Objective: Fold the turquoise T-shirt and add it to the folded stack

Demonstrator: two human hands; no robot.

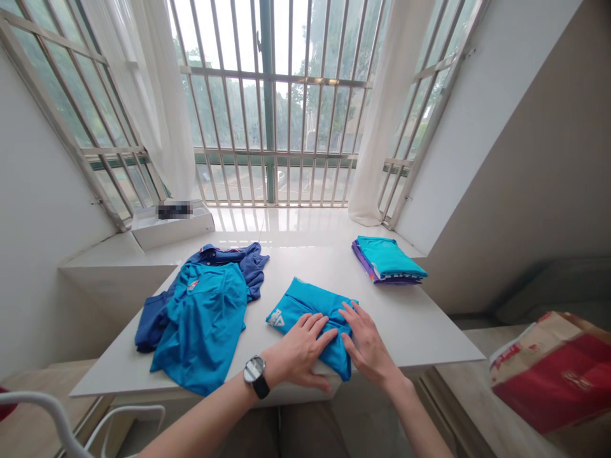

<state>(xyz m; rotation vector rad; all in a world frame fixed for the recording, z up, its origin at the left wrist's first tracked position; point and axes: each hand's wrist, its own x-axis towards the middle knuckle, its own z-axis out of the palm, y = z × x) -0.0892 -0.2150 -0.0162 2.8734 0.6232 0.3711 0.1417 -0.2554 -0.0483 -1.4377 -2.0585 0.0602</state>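
Left hand (300, 350) and right hand (367, 343), fingers spread, are laid on a folded blue garment (305, 297); folded clothes (387, 257) are stacked far right.

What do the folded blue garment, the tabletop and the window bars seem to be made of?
Folded blue garment: probably smooth synthetic knit; slight sheen, soft creases.
Tabletop: perhaps laminate or painted board; smooth, evenly white, no visible grain.
Window bars: likely metal, polished-looking; silvery, with bright highlights.
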